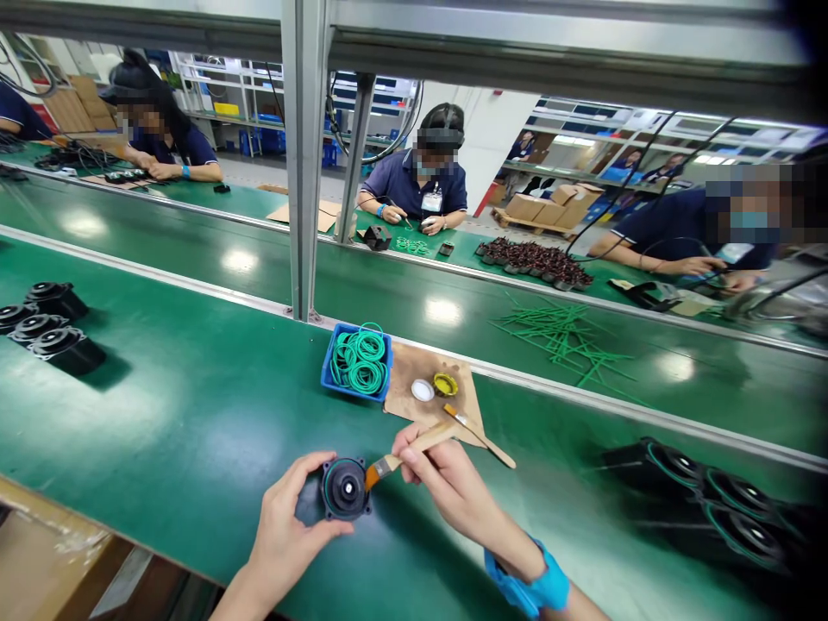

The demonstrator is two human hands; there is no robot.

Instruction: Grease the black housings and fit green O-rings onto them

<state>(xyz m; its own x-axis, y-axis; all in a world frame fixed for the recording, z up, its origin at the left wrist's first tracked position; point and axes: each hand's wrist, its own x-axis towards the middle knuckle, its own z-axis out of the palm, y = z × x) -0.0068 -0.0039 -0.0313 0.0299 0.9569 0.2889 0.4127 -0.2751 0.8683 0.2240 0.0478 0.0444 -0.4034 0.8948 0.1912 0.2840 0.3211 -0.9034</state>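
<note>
My left hand (291,513) grips a black motor housing (346,489) from its left side, thumb below and fingers above. A green ring runs around the housing's round face, which points up at me. In my right hand (436,470) is a flat paintbrush (386,467) with a wooden handle, its orange bristles at the housing's right rim. Beyond the hands, a blue bin (355,392) holds several green rubber rings (367,377). Next to it, a cardboard sheet (407,366) bears a small yellow pot (445,385), a white lid (423,391) and a second brush (479,435).
Several black housings stand at the left (65,345) and the right (737,509) of the green bench (194,414). A metal post (299,164) rises behind the bin. Thin green strips (562,332) lie on the belt beyond the rail. Co-workers (420,181) sit across.
</note>
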